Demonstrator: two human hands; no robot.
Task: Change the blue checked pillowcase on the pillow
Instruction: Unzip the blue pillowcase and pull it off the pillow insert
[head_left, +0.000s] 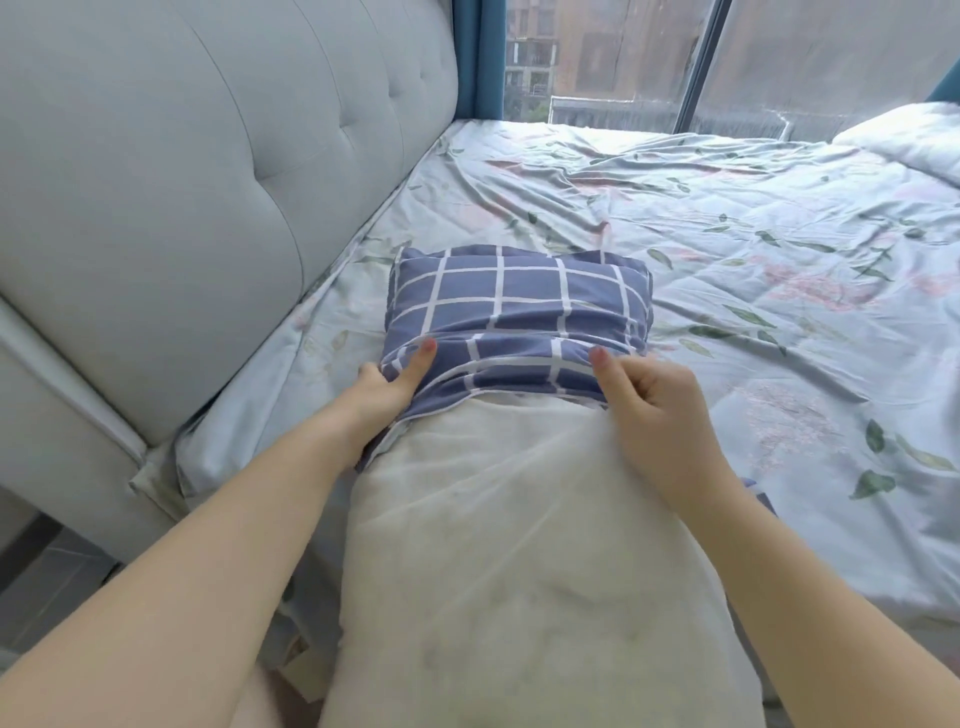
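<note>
A white pillow (519, 545) lies lengthwise on the bed, its near end towards me. The blue checked pillowcase (514, 306) covers only its far end, bunched in folds at the open edge. My left hand (387, 387) grips the bunched edge on the pillow's left side, thumb on top of the cloth. My right hand (649, 405) pinches the same edge on the right side, fingers curled over the fabric. Most of the pillow's white body is bare between my forearms.
The bed carries a pale sheet printed with leaves and flowers (727, 234), rumpled. A grey tufted headboard (182, 182) runs along the left. A folded white quilt (914, 140) lies at the far right. A large window (623, 57) with blue curtains stands beyond the bed.
</note>
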